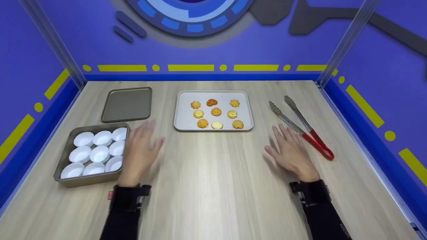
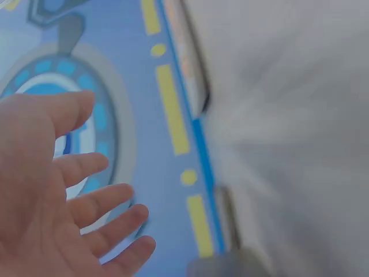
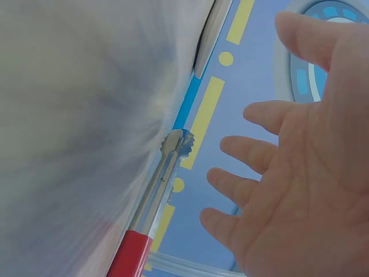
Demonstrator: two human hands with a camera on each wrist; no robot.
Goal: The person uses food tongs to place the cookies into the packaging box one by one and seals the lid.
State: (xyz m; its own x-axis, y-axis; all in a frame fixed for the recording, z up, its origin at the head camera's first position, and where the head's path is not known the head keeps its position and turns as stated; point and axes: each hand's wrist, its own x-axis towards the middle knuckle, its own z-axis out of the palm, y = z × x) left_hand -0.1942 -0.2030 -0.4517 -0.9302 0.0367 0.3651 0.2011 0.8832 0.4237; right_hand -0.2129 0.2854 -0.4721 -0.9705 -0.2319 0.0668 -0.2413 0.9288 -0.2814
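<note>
My left hand, fingers spread, is beside the right edge of a brown square tin and holds nothing. Inside the tin sit several white paper cups. On the right, my right hand is also spread and empty, just left of the metal tongs with red handles. Between and beyond the hands lies a pale tray bearing several cookies of different shapes. Both wrist views show loosely extended fingers, the left palm and the right palm, with nothing in them.
A flat brown lid lies behind the tin. Blue printed panels wall the wooden table at the back and both sides. A small red tag shows by the left wrist.
</note>
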